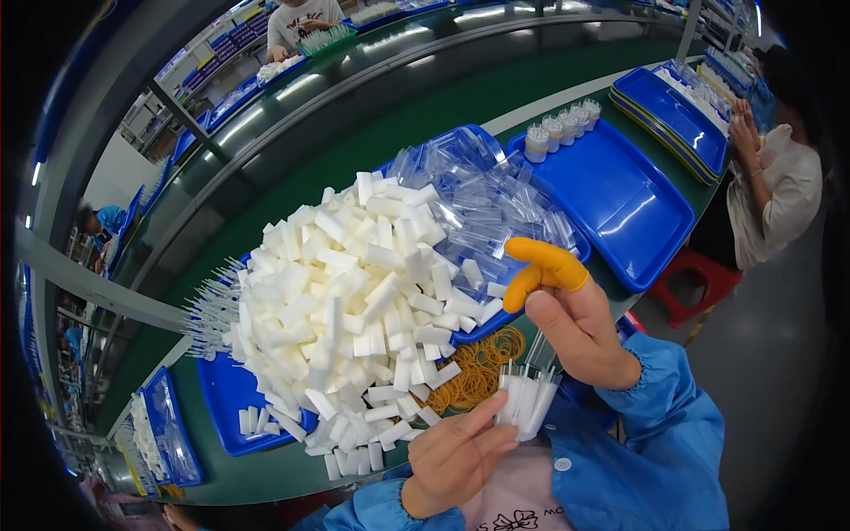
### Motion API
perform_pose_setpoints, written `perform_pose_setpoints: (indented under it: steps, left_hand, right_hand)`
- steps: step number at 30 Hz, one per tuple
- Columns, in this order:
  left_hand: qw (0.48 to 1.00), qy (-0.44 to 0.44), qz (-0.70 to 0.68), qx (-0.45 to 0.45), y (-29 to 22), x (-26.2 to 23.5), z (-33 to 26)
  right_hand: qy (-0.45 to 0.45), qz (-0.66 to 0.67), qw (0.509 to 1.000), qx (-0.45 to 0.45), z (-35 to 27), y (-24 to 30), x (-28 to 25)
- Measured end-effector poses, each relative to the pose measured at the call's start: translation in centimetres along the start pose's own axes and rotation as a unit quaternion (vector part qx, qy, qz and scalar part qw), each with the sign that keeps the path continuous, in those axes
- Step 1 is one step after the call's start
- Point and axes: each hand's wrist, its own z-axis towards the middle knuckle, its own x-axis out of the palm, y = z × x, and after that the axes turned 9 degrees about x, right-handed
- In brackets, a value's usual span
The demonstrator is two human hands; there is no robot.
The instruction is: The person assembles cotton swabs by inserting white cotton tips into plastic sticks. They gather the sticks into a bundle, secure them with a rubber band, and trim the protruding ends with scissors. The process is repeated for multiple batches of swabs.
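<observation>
My left hand (pixel 465 451) is closed around a bundle of clear tubes (pixel 529 400) with white filling, held upright in front of my chest. A few thin clear stems stick up above the bundle. Just above it my right hand (pixel 575 327) is raised with thumb and fingers apart. Orange finger cots (pixel 549 261) cover two of its fingers, and I see nothing gripped there. Beside the bundle lies a heap of tan rubber bands (pixel 482 367). A large pile of short white foam-like sticks (pixel 345 292) rises to the left of my hands.
Behind the pile, a blue tray holds clear plastic sleeves (pixel 478 199). Another blue tray (pixel 620 208) carries several banded bundles (pixel 562 128) along its far edge. Thin clear spiky pieces (pixel 212 310) stand at left. A co-worker (pixel 766 190) sits at right near stacked trays (pixel 673 119).
</observation>
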Motion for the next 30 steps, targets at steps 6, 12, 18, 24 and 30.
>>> perform_pose_setpoints:
  steps: [6, 12, 18, 24, 30]
  left_hand:
    - [1.000, 0.005, 0.017, 0.026, 0.2, 0.1, 0.3]
    - [1.000, 0.011, 0.015, 0.024, 0.0, 0.0, 0.9]
    - [1.000, 0.020, -0.001, 0.018, -0.1, 0.2, 0.8]
    - [0.999, 0.042, -0.006, 0.018, -0.4, 0.2, 0.7]
    - [0.998, 0.053, 0.014, 0.023, -0.2, -0.3, 0.4]
  right_hand:
    - [0.028, -0.004, 1.000, 0.009, 0.3, 0.0, -0.1]
    - [0.053, 0.021, 0.998, 0.033, -0.1, 0.0, 0.3]
    - [0.051, -0.028, 0.998, 0.023, -0.4, 0.1, 0.3]
    - [0.170, -0.096, 0.975, 0.108, -0.3, 2.1, -0.8]
    - [0.290, -0.197, 0.924, 0.150, -0.2, 4.5, -4.7]
